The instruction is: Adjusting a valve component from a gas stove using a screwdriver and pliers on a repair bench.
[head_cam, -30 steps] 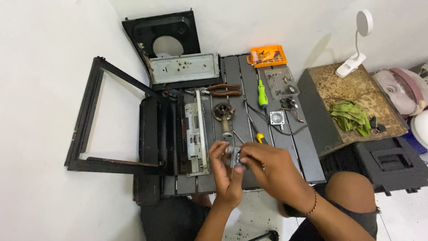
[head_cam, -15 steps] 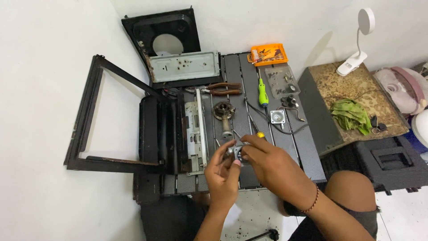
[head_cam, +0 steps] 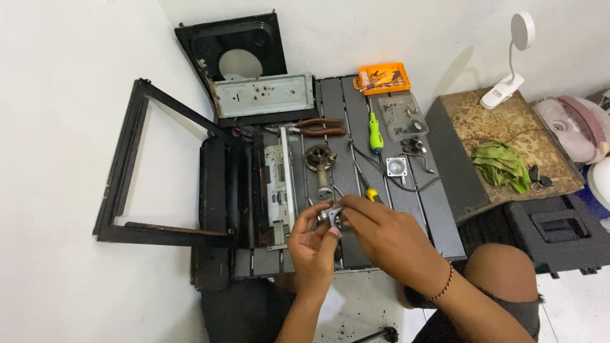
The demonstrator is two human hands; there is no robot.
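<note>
Pinching a small metal part, both hands hover above the dark panel's near edge.

I see a dark ribbed metal panel flat on the white floor at frame centre, carrying red-handled pliers, a green screwdriver, an orange parts tray at its top edge, a rusty burner and a small square motor.

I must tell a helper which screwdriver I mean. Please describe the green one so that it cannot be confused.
Start at the orange tray at the far end of the dark panel. Just below it lies the screwdriver, pointing toward the tray. Only it has a bright green handle; the other screwdriver, near the hands, has yellow.
</note>
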